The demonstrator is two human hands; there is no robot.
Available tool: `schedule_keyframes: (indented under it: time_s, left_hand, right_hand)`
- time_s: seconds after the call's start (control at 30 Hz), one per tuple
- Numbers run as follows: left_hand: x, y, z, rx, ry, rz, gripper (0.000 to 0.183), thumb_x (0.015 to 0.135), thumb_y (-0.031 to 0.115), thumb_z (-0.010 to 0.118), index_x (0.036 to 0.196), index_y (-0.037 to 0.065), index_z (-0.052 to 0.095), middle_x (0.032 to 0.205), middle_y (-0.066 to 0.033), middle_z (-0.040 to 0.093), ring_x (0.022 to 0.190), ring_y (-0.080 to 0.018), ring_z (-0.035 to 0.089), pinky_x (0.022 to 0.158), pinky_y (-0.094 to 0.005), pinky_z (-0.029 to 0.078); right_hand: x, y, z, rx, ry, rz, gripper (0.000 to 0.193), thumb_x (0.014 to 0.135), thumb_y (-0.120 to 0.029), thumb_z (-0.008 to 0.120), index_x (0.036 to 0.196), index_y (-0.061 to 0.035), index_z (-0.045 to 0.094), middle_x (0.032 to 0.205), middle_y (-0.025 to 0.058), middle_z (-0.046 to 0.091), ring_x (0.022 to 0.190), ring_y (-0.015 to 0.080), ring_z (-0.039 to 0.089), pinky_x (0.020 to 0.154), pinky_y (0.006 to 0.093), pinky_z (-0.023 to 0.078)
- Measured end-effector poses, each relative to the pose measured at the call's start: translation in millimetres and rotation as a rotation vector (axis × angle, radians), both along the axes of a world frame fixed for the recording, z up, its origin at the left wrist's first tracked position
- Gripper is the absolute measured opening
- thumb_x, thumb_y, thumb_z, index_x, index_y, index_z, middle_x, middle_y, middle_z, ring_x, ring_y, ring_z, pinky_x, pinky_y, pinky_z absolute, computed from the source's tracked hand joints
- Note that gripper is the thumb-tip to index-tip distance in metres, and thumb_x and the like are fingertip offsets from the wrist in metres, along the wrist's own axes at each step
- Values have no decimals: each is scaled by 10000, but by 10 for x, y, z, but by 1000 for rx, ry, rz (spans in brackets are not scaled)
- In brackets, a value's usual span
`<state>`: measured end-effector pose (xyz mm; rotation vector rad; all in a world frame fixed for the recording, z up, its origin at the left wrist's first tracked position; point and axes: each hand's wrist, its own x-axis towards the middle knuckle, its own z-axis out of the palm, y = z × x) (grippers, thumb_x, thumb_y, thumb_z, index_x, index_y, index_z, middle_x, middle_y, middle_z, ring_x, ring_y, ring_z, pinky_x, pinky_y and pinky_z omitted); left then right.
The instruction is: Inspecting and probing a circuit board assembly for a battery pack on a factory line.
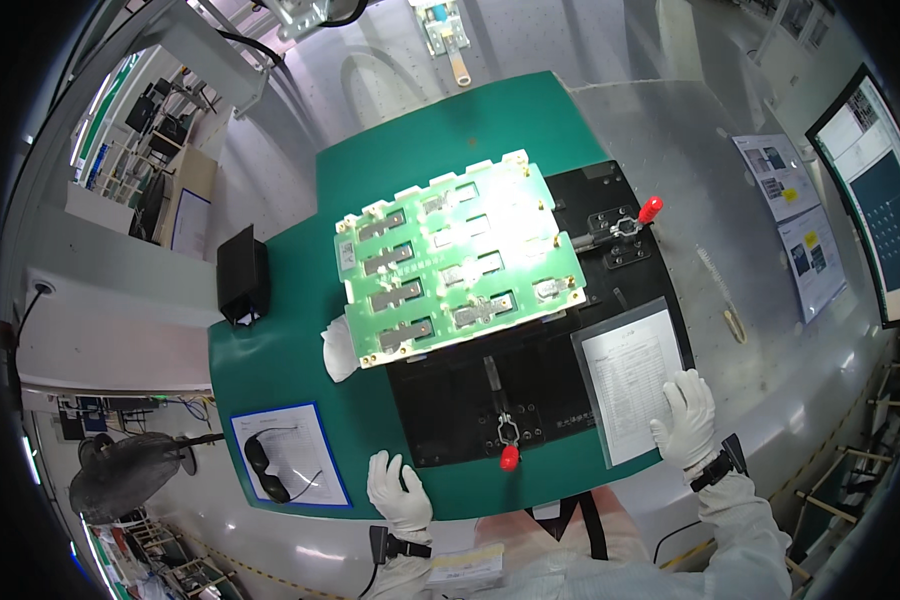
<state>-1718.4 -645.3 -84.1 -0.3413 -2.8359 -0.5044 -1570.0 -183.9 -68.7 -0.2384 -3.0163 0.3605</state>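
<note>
My left hand (pixel 401 492), in a white glove, lies with its fingers stretched out on the front edge of the green mat (pixel 310 370). It holds nothing. At the mat's right front edge, my right hand (pixel 687 420), also white-gloved, rests open against the printed sheet in a clear sleeve (pixel 630 380); its thumb reaches over the paper. A light green panel (pixel 428 262) with cutouts and grey metal pieces lies tilted on a black fixture plate (pixel 450 410). Two toggle clamps, one with a red grip (pixel 510 458) in front and another red grip (pixel 650 210) at right, are mounted on the plate.
A white cloth (pixel 339 350) shows beside the panel's left corner. Dark glasses (pixel 265 470) lie on a blue-edged sheet (pixel 315 420) at the front left. A black box (pixel 242 275) stands at the left edge. Farther right are posted sheets (pixel 790 220) and a screen (pixel 875 190).
</note>
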Motion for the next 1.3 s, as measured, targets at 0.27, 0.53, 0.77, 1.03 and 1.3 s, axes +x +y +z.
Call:
schedule_keyframes:
  time_s: [0.27, 0.53, 0.77, 1.03, 1.3]
  left_hand:
    - [6, -10, -42, 12, 101, -16, 219, 872, 90, 681, 1075, 8, 692, 1233, -197, 660, 1169, -405, 611, 987, -510, 489]
    - [13, -62, -160, 145, 219, 8, 198, 875, 145, 695, 1033, 32, 731, 1160, -162, 706, 1116, -361, 651, 975, -464, 511]
    - [58, -74, -185, 221, 301, 22, 180, 870, 171, 690, 972, 40, 760, 1087, -142, 740, 1040, -318, 691, 938, -438, 542]
    - [315, -151, -188, 207, 242, -14, 196, 870, 214, 699, 1008, 85, 752, 1174, -95, 713, 1148, -308, 643, 990, -459, 497]
    - [323, -77, -96, 195, 225, 56, 161, 843, 172, 721, 966, 68, 735, 1130, -110, 706, 1112, -319, 650, 938, -469, 510]
  right_hand:
    - [-12, -31, 15, -35, 151, 9, 609, 856, -351, 697, 1328, -13, 514, 1374, 227, 500, 1316, 462, 456, 1091, 583, 359]
    - [17, -167, 187, -25, 209, -23, 507, 802, -275, 750, 1208, -25, 576, 1277, 169, 557, 1221, 379, 525, 1021, 501, 425]
    - [101, -208, 42, 37, 347, -38, 429, 874, -323, 697, 1179, -32, 622, 1240, 148, 597, 1191, 352, 559, 1029, 467, 435]
    - [-195, -204, 506, 153, 117, -31, 366, 916, -347, 656, 1161, -75, 660, 1174, 135, 646, 1135, 354, 588, 955, 493, 464]
    - [-1704, -192, 1287, -297, 646, 5, 187, 926, -138, 697, 1082, -37, 724, 1006, 176, 719, 948, 345, 697, 850, 391, 556]
